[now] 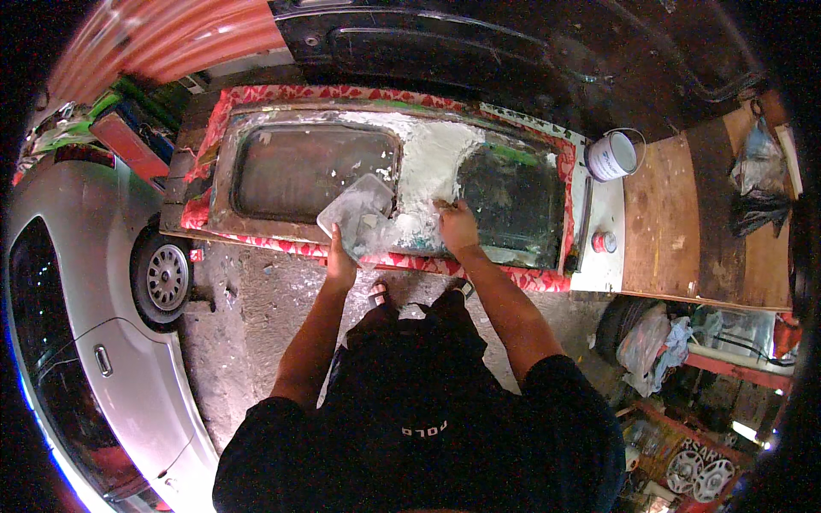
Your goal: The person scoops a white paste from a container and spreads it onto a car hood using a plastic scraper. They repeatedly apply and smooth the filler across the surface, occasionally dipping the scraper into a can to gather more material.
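In front of me lies a long vehicle panel [224, 184] with two recessed dark sections, resting on red-and-white patterned cloth [547, 280]. White filler [428, 158] covers the strip between the recesses, thick and uneven at its near end. My left hand [340, 263] grips the near edge of a translucent, putty-smeared plastic mixing plate [357, 203], tilted over the left recess. Just right of the filler, my right hand [459, 227] is closed, its fingertips by the filler's edge. Whatever it may hold is too small to make out.
At the right of the bench stand a white bucket [611, 156] with a wire handle and a small red-and-white can [604, 242]. A silver car [81, 222] is parked on the left. Plastic bags [643, 346] and a tyre [617, 323] sit under the bench's right end.
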The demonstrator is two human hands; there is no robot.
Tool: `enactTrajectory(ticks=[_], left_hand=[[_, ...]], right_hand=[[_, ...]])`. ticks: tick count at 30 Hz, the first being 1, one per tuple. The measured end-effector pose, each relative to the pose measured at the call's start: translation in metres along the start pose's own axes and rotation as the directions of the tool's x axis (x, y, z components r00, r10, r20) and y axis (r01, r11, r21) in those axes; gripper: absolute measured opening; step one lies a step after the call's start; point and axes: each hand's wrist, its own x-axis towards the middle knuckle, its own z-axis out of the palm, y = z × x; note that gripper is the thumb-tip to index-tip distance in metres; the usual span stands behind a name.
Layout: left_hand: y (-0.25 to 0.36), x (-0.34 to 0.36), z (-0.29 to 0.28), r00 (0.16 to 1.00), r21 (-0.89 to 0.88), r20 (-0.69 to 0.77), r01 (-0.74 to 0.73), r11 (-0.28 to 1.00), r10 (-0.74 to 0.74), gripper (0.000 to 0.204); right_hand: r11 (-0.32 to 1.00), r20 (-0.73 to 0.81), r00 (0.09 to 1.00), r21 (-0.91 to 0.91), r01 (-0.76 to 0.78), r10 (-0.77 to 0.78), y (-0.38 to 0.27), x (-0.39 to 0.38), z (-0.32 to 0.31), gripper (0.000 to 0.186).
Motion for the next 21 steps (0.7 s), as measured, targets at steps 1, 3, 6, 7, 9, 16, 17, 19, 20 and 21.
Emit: enactTrajectory(ticks=[1,3,6,7,9,16,17,19,20,21], left_hand=[[0.001,0.0,0.001,1.0,0.015,-0.026,0.009,1.0,-0.008,0.067],[0.0,0.002,-0.002,1.0,0.019,0.007,0.001,1.0,-0.001,0.068],[-0.006,0.006,-0.016,1.0,0.006,0.014,-0.016,1.0,0.016,0.068],[-0.006,0.006,-0.015,1.0,-0.001,0.017,-0.019,1.0,0.019,0.068],[-0.007,0.006,-0.013,1.0,-0.031,0.015,0.01,0.999,-0.01,0.067],[-0.007,0.009,-0.009,1.0,-0.035,0.015,-0.013,0.999,0.013,0.067],[-0.008,0.01,-0.012,1.0,-0.034,0.021,-0.013,0.999,0.014,0.067],[-0.008,0.014,-0.015,0.999,-0.033,0.035,-0.013,0.999,0.015,0.068],[-0.007,0.015,-0.015,0.999,-0.03,0.032,-0.014,0.999,0.015,0.068],[-0.007,0.015,-0.014,0.999,-0.028,0.028,-0.016,0.999,0.017,0.069]], right_hand=[[0.999,0.007,1.0,-0.034,0.029,-0.029,0.0,0.0,0.006,0.034],[0.998,-0.061,0.998,-0.049,0.03,-0.033,0.002,-0.004,0.021,0.03],[0.995,-0.029,0.996,-0.06,0.084,-0.086,-0.005,-0.002,0.011,0.027],[0.992,0.0,0.994,-0.067,0.105,-0.105,-0.006,-0.001,0.005,0.026],[0.988,0.055,0.994,-0.116,0.101,-0.096,-0.005,-0.003,0.004,0.029],[0.963,0.2,0.976,0.231,-0.137,0.091,0.008,-0.002,-0.019,0.032],[0.952,0.207,0.968,0.241,-0.19,0.141,0.008,-0.002,-0.025,0.032],[0.92,0.22,0.945,0.258,-0.295,0.242,0.009,0.001,-0.038,0.032],[0.93,0.183,0.956,0.248,-0.272,0.231,0.007,0.003,-0.044,0.032],[0.939,0.146,0.965,0.238,-0.248,0.218,0.003,0.006,-0.05,0.032]])
